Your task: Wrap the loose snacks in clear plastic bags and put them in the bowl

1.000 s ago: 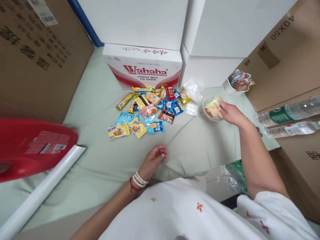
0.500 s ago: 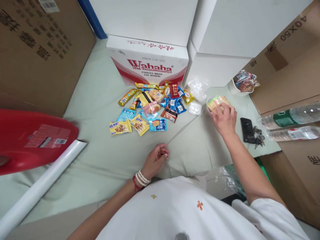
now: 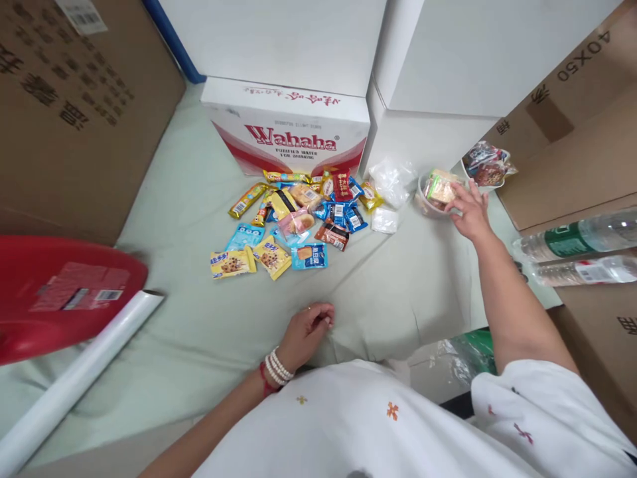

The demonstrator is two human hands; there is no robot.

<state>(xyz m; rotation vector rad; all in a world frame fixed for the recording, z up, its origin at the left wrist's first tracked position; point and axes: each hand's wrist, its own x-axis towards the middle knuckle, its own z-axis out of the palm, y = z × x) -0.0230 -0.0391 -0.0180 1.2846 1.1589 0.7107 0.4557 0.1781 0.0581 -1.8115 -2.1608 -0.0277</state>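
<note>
Has glossy packets (image 3: pixel 296 226) before Wahaha carton (image 3: pixel 291 139), round bowl (image 3: pixel 430 208) and 2 clear bottles (image 3: pixel 567 241) to its right. Spreads right hand (image 3: pixel 472 214) by bowl, clenches left hand (image 3: pixel 301 337) loosely.

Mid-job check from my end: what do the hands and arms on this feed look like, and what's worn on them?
Both hands are bare, without gloves. The left hand has white beaded strands and a red cord at its wrist. The right hand shows no bracelet. The right sleeve is short and white, with small coloured motifs.
</note>
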